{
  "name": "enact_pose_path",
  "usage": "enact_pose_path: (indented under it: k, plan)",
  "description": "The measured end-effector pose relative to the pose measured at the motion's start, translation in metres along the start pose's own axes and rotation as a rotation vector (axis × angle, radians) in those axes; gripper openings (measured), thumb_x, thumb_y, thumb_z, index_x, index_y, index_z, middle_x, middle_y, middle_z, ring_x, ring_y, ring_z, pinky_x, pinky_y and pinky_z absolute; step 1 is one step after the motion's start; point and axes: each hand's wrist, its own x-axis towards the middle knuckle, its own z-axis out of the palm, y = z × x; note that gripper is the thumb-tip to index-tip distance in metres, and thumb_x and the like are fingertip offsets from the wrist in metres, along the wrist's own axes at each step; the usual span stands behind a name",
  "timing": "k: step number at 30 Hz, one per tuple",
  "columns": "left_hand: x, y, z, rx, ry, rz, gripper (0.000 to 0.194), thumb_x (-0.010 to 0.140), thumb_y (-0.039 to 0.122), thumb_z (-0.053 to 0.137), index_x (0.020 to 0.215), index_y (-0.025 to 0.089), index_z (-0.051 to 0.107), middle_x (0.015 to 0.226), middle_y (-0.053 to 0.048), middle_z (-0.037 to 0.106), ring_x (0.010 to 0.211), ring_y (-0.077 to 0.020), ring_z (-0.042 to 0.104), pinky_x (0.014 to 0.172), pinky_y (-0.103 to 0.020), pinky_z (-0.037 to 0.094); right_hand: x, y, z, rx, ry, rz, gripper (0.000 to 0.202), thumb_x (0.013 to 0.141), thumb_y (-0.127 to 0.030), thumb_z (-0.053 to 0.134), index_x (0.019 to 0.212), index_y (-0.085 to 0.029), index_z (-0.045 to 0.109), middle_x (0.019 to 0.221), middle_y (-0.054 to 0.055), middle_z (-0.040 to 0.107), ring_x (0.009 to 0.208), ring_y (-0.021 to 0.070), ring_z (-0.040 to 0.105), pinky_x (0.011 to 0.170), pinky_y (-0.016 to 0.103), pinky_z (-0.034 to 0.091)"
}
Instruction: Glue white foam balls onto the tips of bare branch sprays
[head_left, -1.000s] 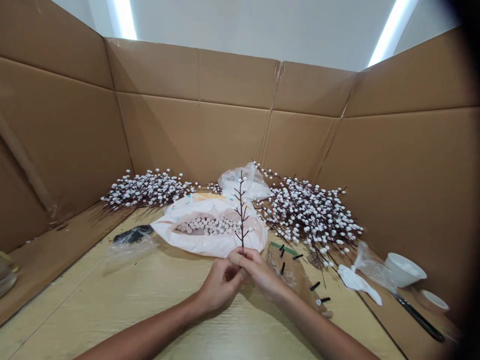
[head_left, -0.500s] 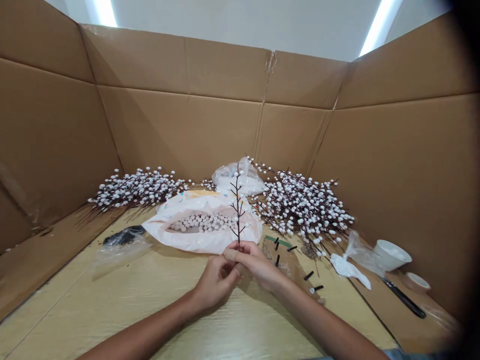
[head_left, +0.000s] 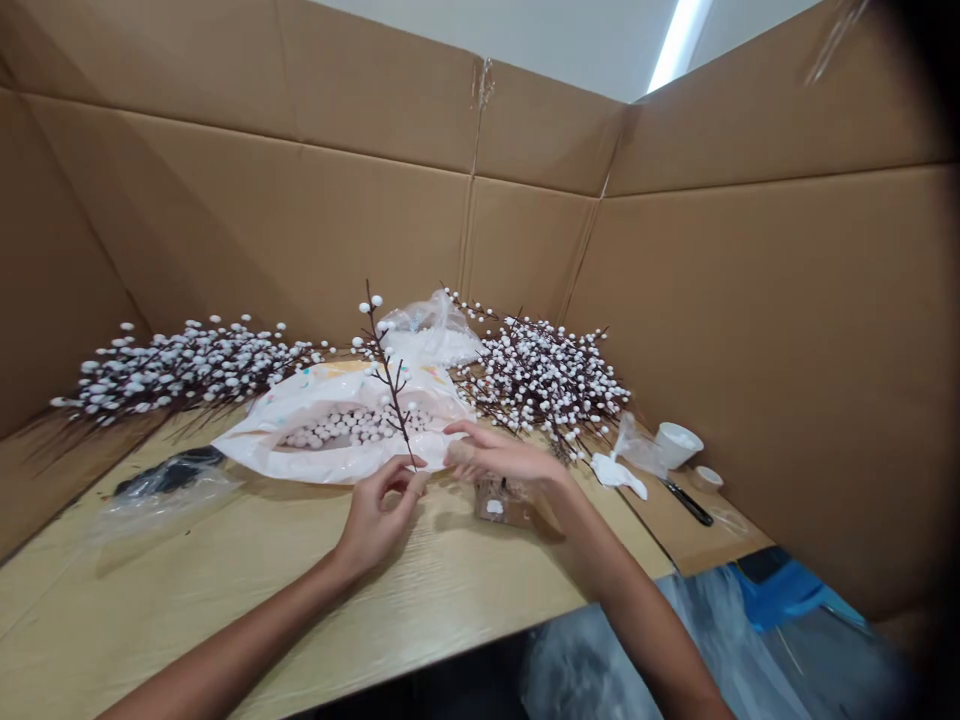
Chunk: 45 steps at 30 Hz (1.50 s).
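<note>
My left hand (head_left: 380,515) pinches the lower end of a dark brown artificial berry stem (head_left: 392,385), which stands upright with a slight tilt to the left. A few white berries sit near its tip, and several of its twigs are bare. To the right, apart from the stem, my right hand (head_left: 506,457) has its fingers stretched toward the left, with nothing visible in them. Behind both hands lies an open white plastic bag (head_left: 251,440) with many small white balls (head_left: 352,428) inside. Below my right hand is a brown cardboard piece (head_left: 517,507), partly covered by the arm.
Piles of white-berried stems lie at left (head_left: 187,365) and right (head_left: 547,375). A clear bag (head_left: 431,330) with white contents stands between them. At right are a white cup (head_left: 679,443), a tape roll (head_left: 707,479) and a black-handled cutter (head_left: 690,503). Cardboard walls (head_left: 360,240) surround the table.
The view has turned to the right. My right hand has come away from the stem and moved rightward, while my left hand keeps hold of it. The stem now leans left.
</note>
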Motion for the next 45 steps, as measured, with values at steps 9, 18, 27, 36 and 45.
enact_pose_path:
  k: [9,18,27,36,45]
  plan:
    - [-0.001,-0.003,0.003,0.038,-0.047,0.068,0.018,0.085,0.031,0.056,0.096,0.018,0.057,0.066,0.002,0.063,0.064,-0.0148,0.063,0.063,-0.023,0.045,-0.102,0.001,-0.06,-0.26,0.292,-0.111,0.032,0.085,-0.041,0.057,0.107,-0.018,0.059,0.092,0.006,0.066,0.08,0.0158,0.063,0.071,0.03,0.053]
    - [-0.004,-0.005,0.004,0.099,-0.118,0.133,0.016,0.088,0.032,0.053,0.094,0.018,0.057,0.068,0.002,0.064,0.064,-0.0138,0.062,0.058,-0.021,0.044,-0.126,0.085,-0.068,-0.743,0.435,0.025,0.024,0.072,-0.01,0.056,0.092,-0.016,0.068,0.089,0.007,0.064,0.072,0.0163,0.054,0.066,0.029,0.04]
    - [-0.004,-0.006,0.004,0.112,-0.156,0.15,0.016,0.089,0.031,0.052,0.097,0.018,0.056,0.069,0.002,0.063,0.064,-0.0135,0.062,0.059,-0.022,0.045,-0.124,0.102,-0.066,-0.646,0.469,-0.045,0.009,0.078,-0.015,0.055,0.078,-0.017,0.064,0.085,0.004,0.058,0.075,0.0162,0.05,0.069,0.028,0.035]
    - [-0.004,-0.005,0.003,0.11,-0.158,0.16,0.017,0.089,0.033,0.052,0.096,0.018,0.056,0.067,0.002,0.063,0.063,-0.0142,0.062,0.063,-0.024,0.046,-0.13,0.102,-0.074,-0.142,0.493,0.006,0.028,0.082,-0.046,0.057,0.084,-0.019,0.048,0.074,0.0,0.057,0.052,0.0095,0.048,0.045,0.021,0.035]
    - [-0.003,-0.004,0.004,0.086,-0.157,0.149,0.015,0.088,0.033,0.053,0.09,0.018,0.057,0.068,0.002,0.063,0.062,-0.0138,0.061,0.064,-0.024,0.046,-0.113,0.054,-0.067,0.243,0.543,-0.132,0.036,0.064,-0.04,0.077,0.086,-0.02,0.057,0.072,0.002,0.062,0.055,0.0095,0.053,0.045,0.02,0.038]
